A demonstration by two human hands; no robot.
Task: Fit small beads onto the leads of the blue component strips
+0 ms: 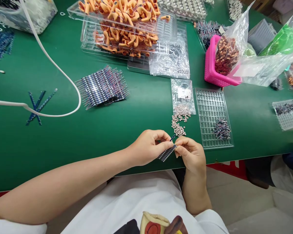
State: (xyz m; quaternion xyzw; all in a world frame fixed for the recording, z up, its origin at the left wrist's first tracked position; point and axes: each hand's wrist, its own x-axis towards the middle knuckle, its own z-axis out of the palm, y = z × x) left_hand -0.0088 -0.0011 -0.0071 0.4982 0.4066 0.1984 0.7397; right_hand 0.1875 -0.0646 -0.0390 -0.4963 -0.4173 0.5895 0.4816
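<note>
"Dark component strip (167,154), right at the table's near edge, pinched between the left hand's (150,148) thumb and fingers!"

"And the right hand (190,152)?"

"Thumb and fingertips close together at the strip's far end; I can't tell whether anything's between them."

"Just beyond, small round discs (179,130) scattered by a labelled clear bag (184,92), all on that green tabletop (139,120)."

"To the right, a clear moulded tray (205,113) with a heap of wired parts (221,130)!"

"Over left, a white cable (60,69) loops across crossed blue strips (33,117)."

"At the back, orange shells (129,37) piled in clear trays, then a pink basket (210,66)."

"And down below, pale floor (246,204)!"
</note>
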